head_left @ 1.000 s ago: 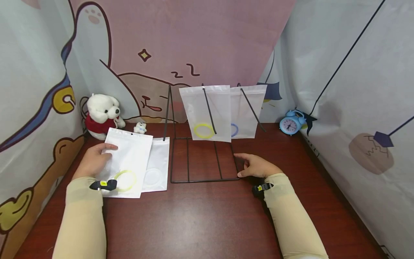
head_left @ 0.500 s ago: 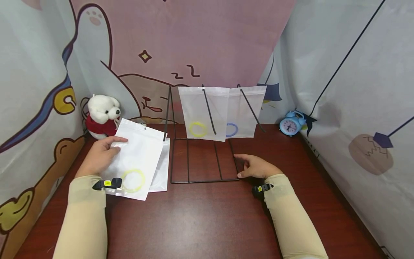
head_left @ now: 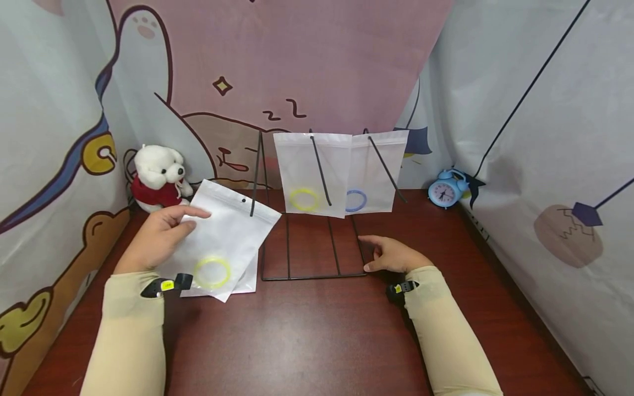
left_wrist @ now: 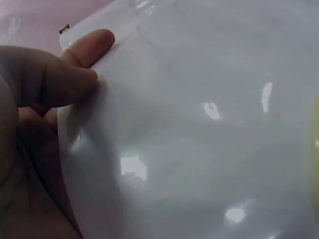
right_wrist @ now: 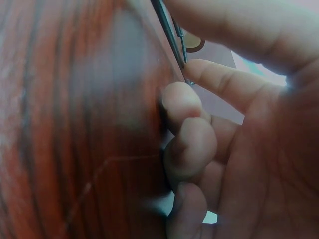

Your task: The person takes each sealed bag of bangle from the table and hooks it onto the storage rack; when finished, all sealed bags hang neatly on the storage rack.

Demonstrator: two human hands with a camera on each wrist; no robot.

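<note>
My left hand (head_left: 165, 234) pinches the left edge of a white zip bag (head_left: 233, 231) with thumb and index finger. The bag is tilted, shows a yellow ring (head_left: 212, 258) inside, and has a small hole near its top. That hole is just left of the tip of the black wire rack's left prong (head_left: 255, 176), which overlaps the bag in the head view. In the left wrist view, the glossy bag (left_wrist: 189, 124) nearly fills the frame. My right hand (head_left: 396, 254) touches the right side of the rack's base (head_left: 309, 278) with index finger and thumb; its other fingers are curled under.
Two bags hang on the other prongs, one with a yellow ring (head_left: 317, 165), one with a blue ring (head_left: 381, 165). Another white bag (head_left: 247, 281) lies under the held one. A white plush bear (head_left: 157, 170) sits back left; a blue alarm clock (head_left: 443, 192) stands back right.
My left hand has brought the bag right and turned its top toward the rack's left prong, covering more of the bag beneath. The hanging bags swayed slightly. My right hand stayed put.
</note>
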